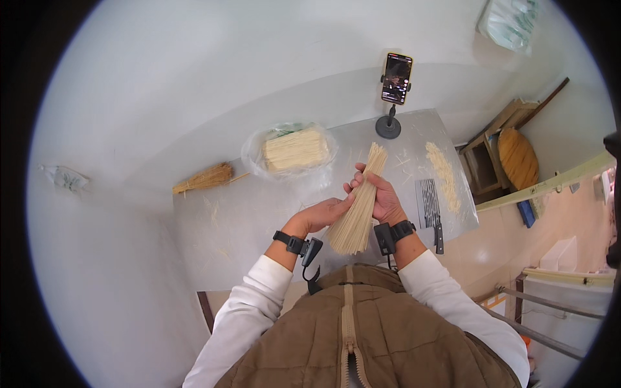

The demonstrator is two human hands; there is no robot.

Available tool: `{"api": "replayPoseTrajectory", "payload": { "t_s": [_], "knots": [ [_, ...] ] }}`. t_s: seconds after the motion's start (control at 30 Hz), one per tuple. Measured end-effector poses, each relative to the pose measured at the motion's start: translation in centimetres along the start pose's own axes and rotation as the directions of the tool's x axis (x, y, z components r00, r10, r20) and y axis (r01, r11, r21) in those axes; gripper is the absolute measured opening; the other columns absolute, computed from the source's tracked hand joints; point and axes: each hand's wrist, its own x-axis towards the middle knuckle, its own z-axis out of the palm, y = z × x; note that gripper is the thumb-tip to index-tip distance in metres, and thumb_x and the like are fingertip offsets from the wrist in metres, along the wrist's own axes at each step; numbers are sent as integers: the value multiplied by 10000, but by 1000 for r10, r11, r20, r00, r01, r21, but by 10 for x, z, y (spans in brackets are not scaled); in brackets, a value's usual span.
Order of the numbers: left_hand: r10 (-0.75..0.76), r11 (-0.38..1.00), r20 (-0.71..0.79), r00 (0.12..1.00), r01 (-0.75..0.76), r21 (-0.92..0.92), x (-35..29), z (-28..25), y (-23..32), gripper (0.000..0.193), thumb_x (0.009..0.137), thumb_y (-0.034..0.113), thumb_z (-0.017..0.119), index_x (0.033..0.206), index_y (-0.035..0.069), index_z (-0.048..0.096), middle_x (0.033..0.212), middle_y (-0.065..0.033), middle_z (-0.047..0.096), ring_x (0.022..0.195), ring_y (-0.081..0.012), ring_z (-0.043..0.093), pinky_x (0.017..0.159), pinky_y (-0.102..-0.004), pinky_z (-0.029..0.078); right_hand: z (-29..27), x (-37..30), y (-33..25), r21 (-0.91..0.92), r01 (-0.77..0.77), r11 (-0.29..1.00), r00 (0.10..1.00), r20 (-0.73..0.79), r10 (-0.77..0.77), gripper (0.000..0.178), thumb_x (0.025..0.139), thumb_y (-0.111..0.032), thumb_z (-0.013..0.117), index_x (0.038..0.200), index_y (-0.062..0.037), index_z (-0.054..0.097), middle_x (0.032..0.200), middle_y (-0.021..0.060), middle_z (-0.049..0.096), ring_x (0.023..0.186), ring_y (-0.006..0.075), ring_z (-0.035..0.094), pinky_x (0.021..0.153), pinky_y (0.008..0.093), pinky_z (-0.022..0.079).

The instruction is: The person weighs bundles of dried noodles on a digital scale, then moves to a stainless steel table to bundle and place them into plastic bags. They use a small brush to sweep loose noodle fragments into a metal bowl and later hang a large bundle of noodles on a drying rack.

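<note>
A bundle of dried noodles point(354, 223) slants over the near part of the metal table, its strands narrow at the top and fanned wide at the bottom. My right hand point(387, 202) grips the bundle from the right, fingers wrapped round its upper middle. Against its left side lies my left hand point(328, 212), closed on it, with some of its fingers hidden behind the strands. Beyond them, more noodles point(295, 150) lie stacked in a clear plastic bag point(254, 161). A wide-bladed knife point(427, 202) with a black handle rests to the right of my right hand.
Short noodle pieces point(443, 174) are strewn along the right of the metal table point(259, 226). A straw hand broom point(206, 177) lies at the far left edge. A phone point(396, 79) stands on a round-based holder point(388, 127) at the back. Wooden furniture point(485, 165) is beyond the right edge.
</note>
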Motion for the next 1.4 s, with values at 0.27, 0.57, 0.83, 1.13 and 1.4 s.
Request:
{"api": "replayPoseTrajectory", "payload": {
  "t_s": [0.27, 0.57, 0.83, 1.13, 1.4],
  "knots": [
    [383, 912, -676, 629, -142, 384, 21, -34, -29, 632, 1022, 524, 605, 1338, -23, 575, 1357, -227, 595, 1259, -343, 566, 1038, -393, 469, 1, 20, -21, -943, 6, 332, 895, -144, -423, 165, 892, -54, 790, 1031, -42, 701, 966, -5, 704, 900, 114, 653, 839, 295, 517],
    [302, 947, -580, 757, -309, 88, 30, -9, -31, 655, 1063, 555, 501, 1398, -7, 548, 1406, -170, 606, 1349, -278, 542, 1087, -402, 451, -3, 20, -54, -753, 156, 639, 853, -223, -472, 193, 927, -20, 738, 1085, -59, 635, 953, 27, 669, 907, 177, 667, 903, 352, 543],
    [78, 508, -137, 988, -157, -847, 30, 24, -34, 694, 1086, 597, 365, 1374, 3, 580, 1280, -136, 680, 1154, -263, 656, 997, -397, 523, -23, 14, -33, -49, 182, 982, 922, -339, -187, 145, 986, -80, 674, 1117, -59, 614, 934, 67, 641, 918, 234, 650, 981, 430, 545],
    [-137, 183, -433, 891, -407, -895, 44, 32, -47, 495, 1092, 420, 391, 1234, 4, 618, 1203, -149, 691, 1070, -309, 670, 963, -444, 546, -11, 19, 15, -103, 183, 978, 915, -346, -208, 240, 943, -38, 673, 1162, -80, 585, 905, 67, 616, 891, 248, 623, 972, 463, 514],
    [-238, 26, -410, 880, -417, -909, 23, 23, -78, 509, 1100, 445, 356, 1226, 23, 612, 1240, -164, 641, 1139, -310, 613, 1024, -471, 481, 1, 37, 8, -255, 277, 926, 876, -328, -353, 197, 943, -31, 665, 1092, -83, 547, 857, 51, 571, 828, 217, 579, 929, 426, 498]
  ]
}}
